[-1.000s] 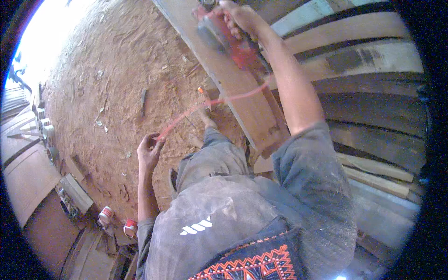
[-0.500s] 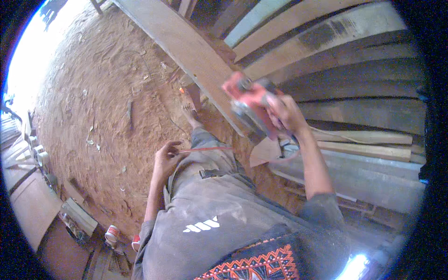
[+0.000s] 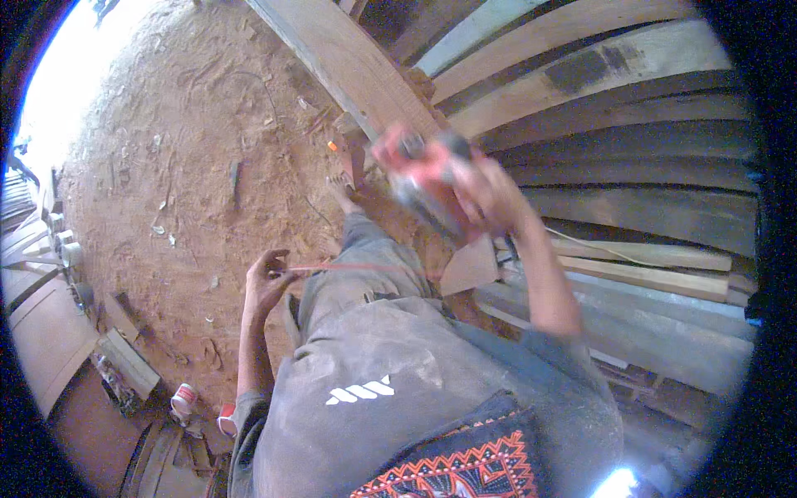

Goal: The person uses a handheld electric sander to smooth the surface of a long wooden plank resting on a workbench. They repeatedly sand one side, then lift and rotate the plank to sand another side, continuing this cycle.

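Left of the long plank (image 3: 353, 62), we see a reddish-brown earth floor (image 3: 183, 112). On it, we find a pale scrap (image 3: 305, 104) near the plank, a dark stick (image 3: 235, 181) farther from it, and other scraps (image 3: 172, 241) farther still.

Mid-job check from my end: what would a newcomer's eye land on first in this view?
Probably the red power tool, motion-blurred in the right hand, overlapping the near end of the long plank in view. Next, the thin red cord running across from the left hand, then the orange-patterned cloth at the lower edge.
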